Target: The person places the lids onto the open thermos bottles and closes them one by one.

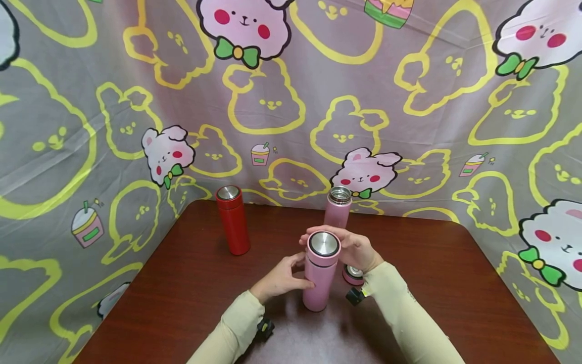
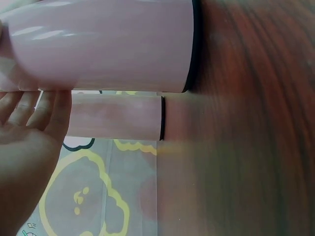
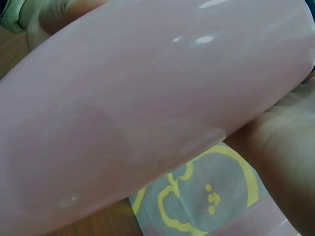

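A pink thermos (image 1: 319, 280) with a steel-topped lid stands nearly upright in front of me, its lid on. My left hand (image 1: 283, 275) grips its body from the left, thumb across the near side and fingers round the back. From the right, my right hand (image 1: 356, 248) reaches behind the lid, and its fingertips curl past the lid's left edge. In the right wrist view the thermos body (image 3: 147, 103) fills most of the picture. Behind it stands a second pink thermos (image 1: 336, 213) with its mouth uncovered. A loose pink lid (image 1: 352, 276) lies under my right hand.
A red thermos (image 1: 234, 225) with its lid on stands at the back left of the brown wooden table (image 1: 182, 283). A cartoon-printed cloth (image 1: 273, 111) hangs along the table's back and sides.
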The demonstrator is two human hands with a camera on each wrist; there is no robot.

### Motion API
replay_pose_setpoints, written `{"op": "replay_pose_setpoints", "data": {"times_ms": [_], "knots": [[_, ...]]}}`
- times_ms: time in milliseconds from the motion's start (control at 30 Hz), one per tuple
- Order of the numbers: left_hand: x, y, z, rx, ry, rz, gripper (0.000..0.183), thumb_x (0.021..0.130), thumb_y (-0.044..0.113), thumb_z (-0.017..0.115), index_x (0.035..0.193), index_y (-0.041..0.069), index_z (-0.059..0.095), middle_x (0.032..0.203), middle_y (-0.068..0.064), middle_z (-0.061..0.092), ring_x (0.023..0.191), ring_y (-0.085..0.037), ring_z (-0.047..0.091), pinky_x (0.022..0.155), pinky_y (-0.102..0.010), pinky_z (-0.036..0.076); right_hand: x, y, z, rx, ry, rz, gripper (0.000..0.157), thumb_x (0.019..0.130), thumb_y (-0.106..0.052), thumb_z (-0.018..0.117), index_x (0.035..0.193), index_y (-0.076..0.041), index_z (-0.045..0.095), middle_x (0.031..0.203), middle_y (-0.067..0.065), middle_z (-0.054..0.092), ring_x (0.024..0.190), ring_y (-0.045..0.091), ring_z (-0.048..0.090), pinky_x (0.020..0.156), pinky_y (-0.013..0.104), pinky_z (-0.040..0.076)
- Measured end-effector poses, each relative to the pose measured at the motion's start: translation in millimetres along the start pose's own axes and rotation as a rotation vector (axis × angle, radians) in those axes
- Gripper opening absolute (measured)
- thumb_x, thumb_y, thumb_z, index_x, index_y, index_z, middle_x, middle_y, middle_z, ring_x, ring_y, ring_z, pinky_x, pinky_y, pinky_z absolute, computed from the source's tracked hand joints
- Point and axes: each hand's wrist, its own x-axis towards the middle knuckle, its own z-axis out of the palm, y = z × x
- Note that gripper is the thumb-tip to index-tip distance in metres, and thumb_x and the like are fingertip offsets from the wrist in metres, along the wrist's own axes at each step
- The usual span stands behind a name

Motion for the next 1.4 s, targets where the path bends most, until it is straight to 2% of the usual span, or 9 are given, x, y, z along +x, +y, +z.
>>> {"op": "replay_pose_setpoints", "data": {"times_ms": [167,433,600,867,1067,1267,1400], "knots": [[0.1,-2.0,0.5,-0.025,-0.004,0.024,0.068,0.08,0.017,0.076,0.139,0.005,0.043,0.135,-0.007,0.052,0.121,-0.018,0.05,0.097,-0.045,0.042,-1.5,0.9,-0.5,-0.03,-0.001,-0.03,0.058,0.087,-0.011,0.032,0.14,0.011,0.028,0.138,0.024,0.042,0.131,0.037,0.035,0.108,0.048,0.025],[0.1,-1.3,1.0,-0.029,-0.005,0.047,0.065,0.081,0.014,0.075,0.137,0.004,0.045,0.131,-0.009,0.054,0.118,-0.02,0.052,0.095,-0.044,0.044,-6.1,-1.2,2.3,-0.119,0.039,-0.049,0.056,0.086,-0.008,0.036,0.14,0.01,0.029,0.136,0.021,0.046,0.129,0.034,0.039,0.106,0.047,0.03],[0.5,-0.3,1.9,-0.043,0.006,0.022,0.062,0.08,0.013,0.076,0.136,0.007,0.048,0.129,-0.005,0.055,0.117,-0.016,0.053,0.095,-0.046,0.044,-10.7,-4.2,6.7,-0.158,0.126,-0.016,0.053,0.088,-0.007,0.038,0.139,0.006,0.033,0.134,0.016,0.05,0.124,0.028,0.045,0.104,0.044,0.034],[0.3,-0.5,3.4,-0.042,0.016,0.023,0.058,0.08,0.004,0.073,0.133,0.004,0.049,0.126,-0.009,0.057,0.115,-0.017,0.054,0.094,-0.045,0.045,-20.4,-5.7,10.0,-0.252,0.295,0.053,0.051,0.085,-0.002,0.04,0.136,-0.001,0.041,0.128,0.012,0.054,0.116,0.024,0.051,0.099,0.043,0.04],[0.7,0.3,3.1,-0.015,0.019,0.025,0.059,0.08,0.007,0.075,0.133,0.008,0.05,0.125,-0.004,0.058,0.114,-0.015,0.054,0.095,-0.045,0.043,-25.3,-6.4,11.7,-0.31,0.37,0.088,0.047,0.088,-0.006,0.048,0.135,-0.005,0.043,0.128,0.011,0.054,0.115,0.023,0.052,0.093,0.043,0.045],[0.2,0.1,4.1,-0.01,0.02,0.035,0.058,0.08,0.01,0.075,0.133,0.007,0.05,0.124,-0.004,0.059,0.114,-0.016,0.055,0.095,-0.048,0.043,-28.1,-5.9,14.7,-0.412,0.393,0.069,0.049,0.088,-0.009,0.059,0.134,0.001,0.041,0.125,0.011,0.056,0.112,0.023,0.054,0.091,0.038,0.047],[-0.5,0.6,4.8,-0.009,0.023,0.027,0.058,0.08,0.009,0.075,0.132,0.007,0.05,0.124,-0.004,0.059,0.113,-0.016,0.055,0.095,-0.047,0.043,-30.2,-5.5,17.7,-0.506,0.444,0.069,0.052,0.087,-0.013,0.064,0.132,0.002,0.042,0.123,0.009,0.058,0.11,0.021,0.055,0.09,0.034,0.047]]}}
